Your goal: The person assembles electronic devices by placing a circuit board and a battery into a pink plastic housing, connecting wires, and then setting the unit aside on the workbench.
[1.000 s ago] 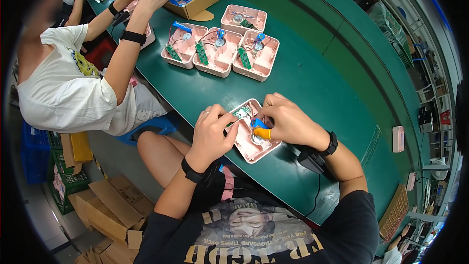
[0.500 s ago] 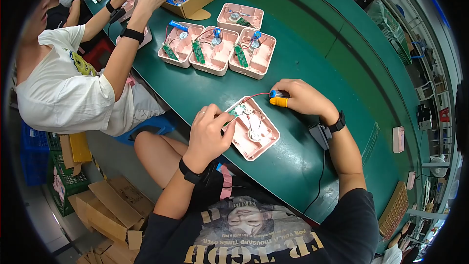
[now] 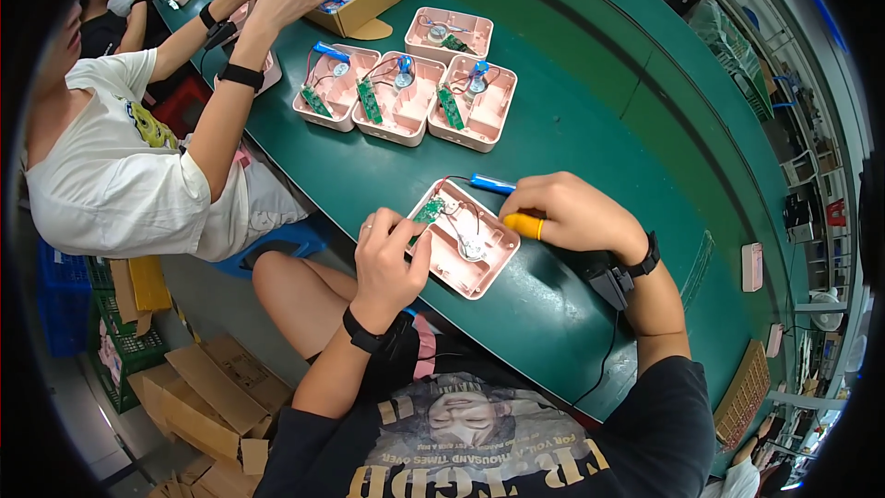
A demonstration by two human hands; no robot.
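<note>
A pink plastic case [image 3: 452, 264] lies tilted on the green table before me, its inside facing up. Inside are a round silver speaker [image 3: 472, 248], thin wires and a small green circuit board [image 3: 430, 210] near the upper left corner. My left hand [image 3: 391, 260] is closed on the case's left rim, fingertips beside the board. My right hand [image 3: 576, 212], wearing a yellow finger cot [image 3: 524, 226], has its fingers closed at the case's right rim; the fingertips are partly hidden. A blue cylindrical battery [image 3: 492, 184] rests beyond the case, just past my right fingers, its wire running to the board.
Several similar pink cases [image 3: 399, 103] with boards and batteries stand farther up the table. Behind them is a cardboard box [image 3: 380, 5] of blue batteries. A co-worker in a white shirt [image 3: 120, 175] reaches toward it at left. A black cable [image 3: 604, 360] hangs from my right wrist device.
My right hand has let go of the blue battery, which now lies beyond the case, and has moved nearer to the case's right rim. My left hand stays at the left rim.
</note>
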